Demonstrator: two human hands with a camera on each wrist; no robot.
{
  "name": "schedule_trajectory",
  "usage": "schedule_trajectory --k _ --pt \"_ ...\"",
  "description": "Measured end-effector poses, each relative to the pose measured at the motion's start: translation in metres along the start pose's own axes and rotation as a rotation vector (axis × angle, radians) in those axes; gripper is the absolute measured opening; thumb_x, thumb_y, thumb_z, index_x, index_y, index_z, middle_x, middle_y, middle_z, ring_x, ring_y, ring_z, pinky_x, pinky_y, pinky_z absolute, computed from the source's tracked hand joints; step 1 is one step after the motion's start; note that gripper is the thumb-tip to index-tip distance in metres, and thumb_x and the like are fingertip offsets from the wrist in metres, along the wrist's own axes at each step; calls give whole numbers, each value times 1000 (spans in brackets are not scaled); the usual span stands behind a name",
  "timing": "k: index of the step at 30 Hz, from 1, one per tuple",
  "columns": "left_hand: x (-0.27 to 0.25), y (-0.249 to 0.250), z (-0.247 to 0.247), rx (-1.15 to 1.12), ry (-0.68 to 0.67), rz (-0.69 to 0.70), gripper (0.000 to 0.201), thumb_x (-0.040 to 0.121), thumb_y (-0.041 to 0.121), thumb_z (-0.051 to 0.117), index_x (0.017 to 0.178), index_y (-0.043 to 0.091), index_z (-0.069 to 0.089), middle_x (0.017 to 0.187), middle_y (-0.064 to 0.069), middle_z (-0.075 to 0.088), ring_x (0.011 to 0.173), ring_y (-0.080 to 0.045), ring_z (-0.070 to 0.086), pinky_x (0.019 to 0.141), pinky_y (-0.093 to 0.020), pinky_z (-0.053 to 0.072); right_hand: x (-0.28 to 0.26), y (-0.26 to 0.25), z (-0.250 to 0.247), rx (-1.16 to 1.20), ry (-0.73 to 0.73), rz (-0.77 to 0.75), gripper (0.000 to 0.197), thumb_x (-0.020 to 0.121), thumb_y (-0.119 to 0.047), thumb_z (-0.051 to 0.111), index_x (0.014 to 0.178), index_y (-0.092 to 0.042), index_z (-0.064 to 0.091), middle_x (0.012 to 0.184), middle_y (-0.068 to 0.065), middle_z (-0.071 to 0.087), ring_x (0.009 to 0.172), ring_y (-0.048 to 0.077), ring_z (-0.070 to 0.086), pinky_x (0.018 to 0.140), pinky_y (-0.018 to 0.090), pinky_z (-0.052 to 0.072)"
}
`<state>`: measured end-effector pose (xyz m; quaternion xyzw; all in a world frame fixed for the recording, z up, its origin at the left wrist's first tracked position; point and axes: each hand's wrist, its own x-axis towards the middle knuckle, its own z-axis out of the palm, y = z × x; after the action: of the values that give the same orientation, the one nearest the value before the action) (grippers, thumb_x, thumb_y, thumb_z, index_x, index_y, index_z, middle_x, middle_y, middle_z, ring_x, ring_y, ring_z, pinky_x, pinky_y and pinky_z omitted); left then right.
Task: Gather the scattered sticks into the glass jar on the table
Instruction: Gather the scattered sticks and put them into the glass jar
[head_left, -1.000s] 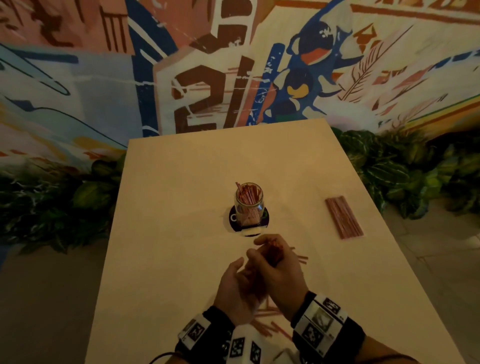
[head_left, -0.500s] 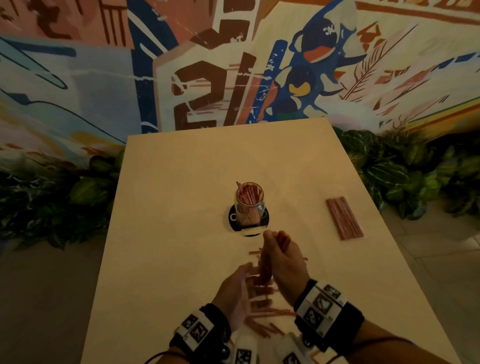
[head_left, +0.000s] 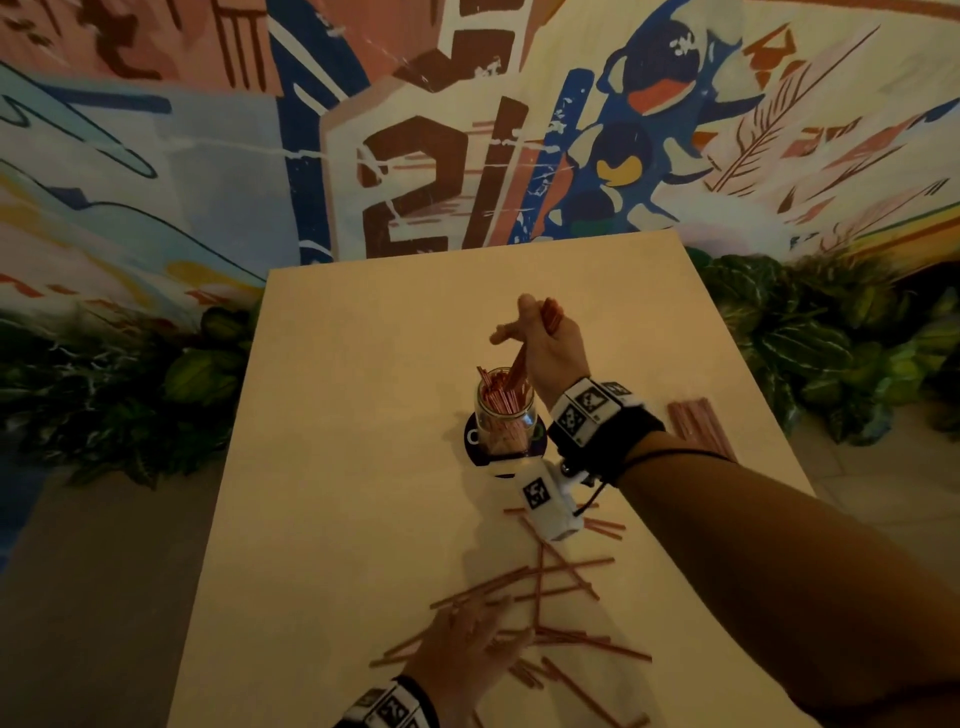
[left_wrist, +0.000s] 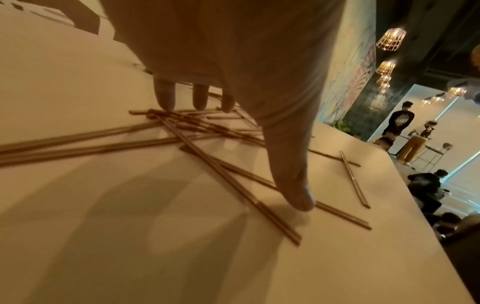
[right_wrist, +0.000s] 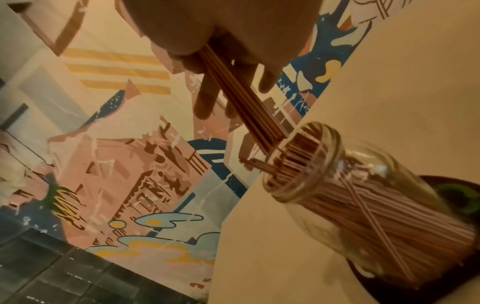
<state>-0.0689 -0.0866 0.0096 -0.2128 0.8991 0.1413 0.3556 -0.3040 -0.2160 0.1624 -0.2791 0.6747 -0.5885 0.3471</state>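
My right hand and its pinched bundle of thin reddish sticks take up the room above the clear glass jar, whose mouth is already crowded with standing sticks. To the jar's left, the pale beige tabletop lies bare, an easy way in. On its right, my forearm bars the way, with a flat reddish stack beyond. Near me, loose crisscrossed sticks clutter the surface under my flat left hand.
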Motion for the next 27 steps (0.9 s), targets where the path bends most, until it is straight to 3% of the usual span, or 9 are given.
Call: schedule_trajectory --k 1,3,6,11,15,18,20,23,27 --pt "1 1 3 30 3 17 62 63 72 52 121 49 46 134 5 38 100 -17 69 68 -36 59 2 7 2 -31 -1 0 45 96 -39 41 64 -18 64 82 16 68 76 32 59 74 41 45" --pt "1 0 -12 6 -38 160 64 72 65 55 131 44 39 146 -1 31 123 -26 55 88 -48 52 6 20 5 -67 -13 19 47 96 -40 40 65 -20 68 80 2 63 72 11 51 71 27 38" --pt "4 -3 -25 -108 -108 251 66 89 33 57 145 28 23 159 -10 6 144 -35 8 112 -60 14 10 45 7 -124 -49 80 42 95 -45 40 63 -27 61 97 3 70 86 15 56 78 28 38" --pt "13 5 -35 -162 -14 199 55 88 28 57 138 17 36 152 -12 23 136 -35 23 109 -50 22 11 80 1 -394 -87 135 52 80 -65 46 116 -31 61 143 -6 45 130 19 43 111 44 34" --pt "16 4 -37 -270 71 67 85 82 41 63 148 23 12 157 -9 5 142 -31 8 114 -48 12 5 80 -7 -650 -229 71 42 91 -54 39 132 -45 43 157 -4 17 143 25 16 115 53 19" --pt "18 0 -39 -368 27 -65 104 81 49 63 149 23 -11 158 -6 -17 146 -30 -11 118 -47 2 2 77 -8 -791 -302 77 60 89 -57 41 143 -45 18 159 -3 4 144 29 10 114 53 17" --pt "19 1 -40 -373 6 -109 100 84 48 60 150 15 -8 159 -8 -15 146 -30 -10 119 -45 4 -1 75 -11 -803 -319 55 81 83 -61 48 146 -38 4 159 -1 -1 144 30 9 113 53 17" --pt "20 7 -41 -351 41 -121 84 89 41 56 149 11 5 157 -9 3 143 -30 8 117 -41 16 -13 77 -25 -676 -279 -13 98 78 -61 56 148 -26 -2 159 1 2 145 26 10 114 50 15" --pt "22 4 -41 -302 77 -89 66 94 33 49 148 11 17 152 -9 18 138 -29 22 112 -40 26 -49 115 -65 -847 -225 23 64 90 -41 52 143 -13 29 146 11 35 134 28 31 110 40 30"
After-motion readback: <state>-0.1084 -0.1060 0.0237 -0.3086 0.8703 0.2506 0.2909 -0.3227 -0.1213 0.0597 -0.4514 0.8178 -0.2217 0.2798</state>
